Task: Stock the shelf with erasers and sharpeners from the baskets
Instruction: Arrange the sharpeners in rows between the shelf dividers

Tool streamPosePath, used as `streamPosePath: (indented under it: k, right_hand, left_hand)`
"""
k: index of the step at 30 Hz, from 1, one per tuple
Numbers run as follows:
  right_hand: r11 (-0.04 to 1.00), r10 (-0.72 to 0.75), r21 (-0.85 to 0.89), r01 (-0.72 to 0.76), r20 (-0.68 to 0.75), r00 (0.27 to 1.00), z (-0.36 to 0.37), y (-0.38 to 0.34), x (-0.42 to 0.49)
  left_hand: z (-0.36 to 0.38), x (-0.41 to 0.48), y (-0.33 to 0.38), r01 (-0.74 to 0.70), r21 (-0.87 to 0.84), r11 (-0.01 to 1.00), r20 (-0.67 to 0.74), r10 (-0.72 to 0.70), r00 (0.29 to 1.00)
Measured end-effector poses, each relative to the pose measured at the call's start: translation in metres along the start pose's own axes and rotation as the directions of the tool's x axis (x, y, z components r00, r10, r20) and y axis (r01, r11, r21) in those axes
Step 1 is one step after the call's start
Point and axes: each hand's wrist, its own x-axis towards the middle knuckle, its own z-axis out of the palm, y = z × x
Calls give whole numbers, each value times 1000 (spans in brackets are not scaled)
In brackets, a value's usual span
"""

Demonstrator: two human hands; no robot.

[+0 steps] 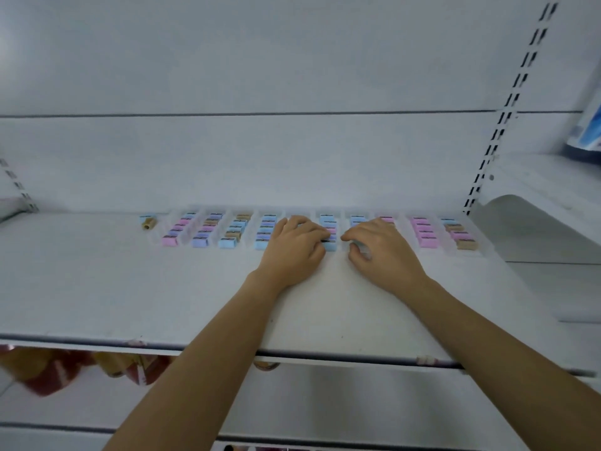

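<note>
Lining up erasers [422,231] at the back of the shelf [130,288]; the left hand [292,245] is pinching a blue eraser [331,246] at the shelf's middle; the right hand [382,252] is curling beside it, but I cannot tell if it is holding anything; next, probably, nudging that eraser straight.

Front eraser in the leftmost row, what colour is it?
The eraser is pink; head view shows it best.

- The shelf [130,288] looks like white-painted metal, matt and smooth, with a few dark specks.
- The erasers [422,234] are matt pastel blocks with dark printed bands.
- The dividers [190,236] are clear, faintly glossy plastic.
- The slotted upright [507,105] is white-painted metal.
- The package [588,131] has a glossy wrap.
</note>
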Motion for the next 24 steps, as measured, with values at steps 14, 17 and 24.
streamPosePath:
  k: [14,17,24]
  right_hand:
    - [998,-64,17,63,30,997,-12,-15,17]
    - [993,-114,17,113,101,988,-10,-40,35]
    - [959,-284,55,279,181,942,16,-125,76]
  left_hand:
    - [-62,16,-23,41,163,986,-52,-33,998]
    - [-94,14,-39,-10,252,968,-35,19,999]
    - [-162,-25,-97,-25,407,913,22,18,1000]
